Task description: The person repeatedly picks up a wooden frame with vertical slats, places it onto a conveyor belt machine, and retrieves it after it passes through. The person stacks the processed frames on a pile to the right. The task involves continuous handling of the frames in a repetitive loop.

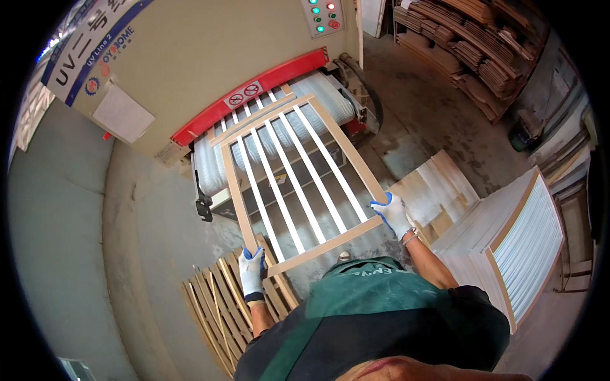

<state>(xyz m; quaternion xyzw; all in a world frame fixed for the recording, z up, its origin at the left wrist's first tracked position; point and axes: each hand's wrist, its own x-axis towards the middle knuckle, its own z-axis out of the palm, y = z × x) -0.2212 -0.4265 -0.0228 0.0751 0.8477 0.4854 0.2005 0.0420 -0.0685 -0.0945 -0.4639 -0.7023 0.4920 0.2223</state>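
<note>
A rectangular slatted frame [325,247], tan at the edges with several white slats, spans the space before me between both hands. My left hand [251,269], in a white and blue work glove, is closed around the near left corner of the frame. At the near right corner, my right hand [393,216] grips the side rail in a matching glove. The frame's far end lies over the conveyor belt [324,95]. Just beyond it, a second slatted frame [254,120] rests on the belt, partly hidden under the machine's red guard [210,120].
The large beige machine [210,51] stands ahead, with a lit button panel [325,18]. A wooden slatted pallet [219,308] lies at lower left. To my right rises a stack of slatted panels [470,254], beside a flat board [438,184]. Shelves of brown boards [467,47] stand far right.
</note>
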